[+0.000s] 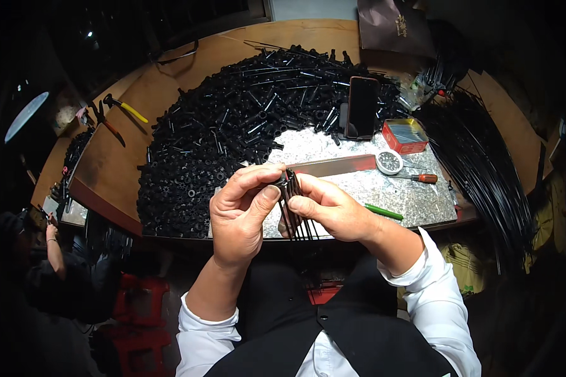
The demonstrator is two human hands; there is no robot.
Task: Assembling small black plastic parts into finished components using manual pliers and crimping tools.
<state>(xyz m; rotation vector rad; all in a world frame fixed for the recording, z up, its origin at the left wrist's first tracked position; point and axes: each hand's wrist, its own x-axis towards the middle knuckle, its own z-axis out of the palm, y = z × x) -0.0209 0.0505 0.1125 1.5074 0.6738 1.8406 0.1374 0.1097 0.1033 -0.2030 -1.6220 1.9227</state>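
My left hand [245,210] and my right hand [330,210] are raised together over the front edge of the workbench. Between them they grip a bundle of umbrella ribs [302,229], thin black rods that hang downward and fan out slightly. My left thumb and fingers pinch the top end, where the ribs gather; fingers partly hide this joint. My right thumb presses on the side of the ribs, with the other fingers behind them. Behind my hands, a large heap of black tubular plastic parts [233,119] covers much of the bench.
On a metal sheet [415,201] are a long metal bar [336,165], a white dish of small parts [388,161], a screwdriver [424,178], a green pen [383,212], a red tin [405,135] and a propped phone [362,107]. Long black rods [484,169] lie right; pliers [126,108] left.
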